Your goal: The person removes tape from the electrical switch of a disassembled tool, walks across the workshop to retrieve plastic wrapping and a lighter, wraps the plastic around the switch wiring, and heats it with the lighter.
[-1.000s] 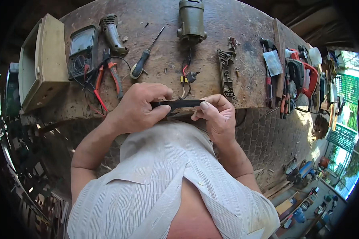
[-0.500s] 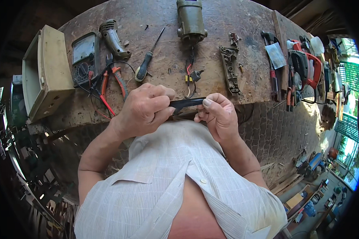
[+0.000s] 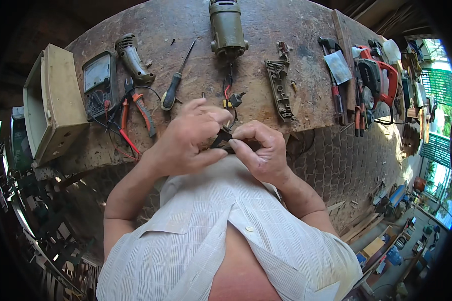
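Observation:
My right hand (image 3: 263,153) pinches a short black strip (image 3: 225,136) between thumb and fingertips, close in front of my shirt at the bench's near edge. My left hand (image 3: 186,135) is on the strip's other side, its thumb and fingers spread around it. The strip looks bent, and part of it is hidden by my fingers. Just beyond my hands, wires with a small black switch-like part (image 3: 234,99) run from an olive motor housing (image 3: 228,30). A screwdriver (image 3: 172,91) lies past my left hand.
On the wooden bench (image 3: 186,25) are an analog multimeter (image 3: 98,83), orange-handled pliers (image 3: 146,116), a grey-green tool handle (image 3: 134,59) and an opened handle casing (image 3: 280,88). A beige box (image 3: 64,90) stands at left. A red power tool (image 3: 381,80) sits at right beyond a wooden strip.
The black strip was stretched straight between both closed hands; now it looks bent and shorter. My left fingers have spread, and my right hand has moved left toward them.

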The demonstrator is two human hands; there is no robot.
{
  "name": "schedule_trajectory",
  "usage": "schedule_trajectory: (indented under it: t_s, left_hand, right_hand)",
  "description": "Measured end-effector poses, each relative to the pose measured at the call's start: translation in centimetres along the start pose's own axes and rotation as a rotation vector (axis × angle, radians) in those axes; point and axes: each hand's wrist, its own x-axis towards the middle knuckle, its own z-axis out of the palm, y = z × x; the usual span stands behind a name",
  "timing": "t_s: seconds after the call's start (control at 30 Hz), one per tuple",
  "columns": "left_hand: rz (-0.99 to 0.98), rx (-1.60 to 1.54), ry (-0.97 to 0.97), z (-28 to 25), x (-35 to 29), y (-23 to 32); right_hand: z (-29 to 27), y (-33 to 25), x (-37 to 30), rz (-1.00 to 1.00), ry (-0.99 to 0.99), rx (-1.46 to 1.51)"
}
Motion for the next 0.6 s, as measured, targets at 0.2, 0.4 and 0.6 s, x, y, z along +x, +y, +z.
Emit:
schedule_trajectory:
  t_s: [0.2,0.4,0.6]
  left_hand:
    - [-0.125,-0.451,-0.073,0.8,0.6,-3.1]
    - [0.036,-0.22,0.017,1.7,1.5,-2.9]
    - [-0.148,-0.129,-0.037,1.2,-0.8,-2.5]
  right_hand:
    - [-0.3,0.5,0.4,0.132,0.046,0.06]
    - [-1.1,0.0,0.5,0.148,0.085,0.125]
    - [-1.6,1.1,-0.3,0.236,0.113,0.182]
